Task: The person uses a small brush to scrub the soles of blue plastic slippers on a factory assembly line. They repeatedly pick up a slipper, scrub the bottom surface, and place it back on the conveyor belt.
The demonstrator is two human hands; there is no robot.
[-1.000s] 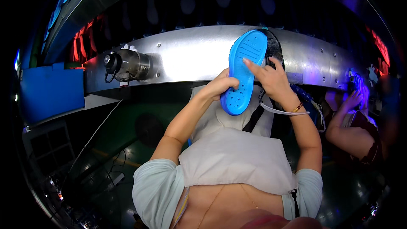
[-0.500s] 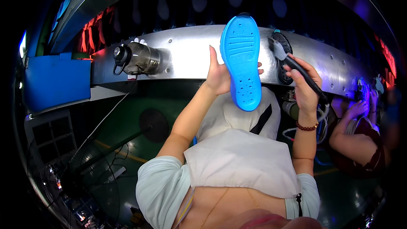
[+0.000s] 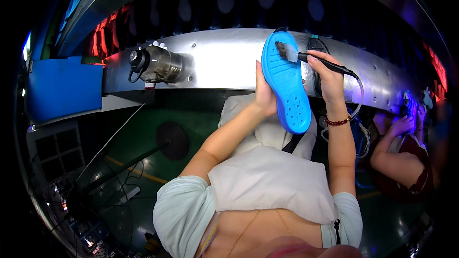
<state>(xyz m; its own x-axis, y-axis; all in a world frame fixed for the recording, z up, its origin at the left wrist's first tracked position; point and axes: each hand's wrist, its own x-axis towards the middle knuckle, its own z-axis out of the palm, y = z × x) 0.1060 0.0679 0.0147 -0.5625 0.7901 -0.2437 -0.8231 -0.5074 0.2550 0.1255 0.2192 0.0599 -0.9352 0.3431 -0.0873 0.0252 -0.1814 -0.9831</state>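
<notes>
Left hand grips the blue shoe sole upright. Right hand clamps the brush, bristles touching the sole's top end. Brushing appears just begun; lower sole remains untreated.

A bright blue shoe sole dotted with holes, a black-handled brush, a blue bin.

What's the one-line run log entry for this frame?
left hand: holds blue rubber shoe sole upright | right hand: holds black-handled brush, bristles on sole's top end | behind: curved steel conveyor rail
</notes>
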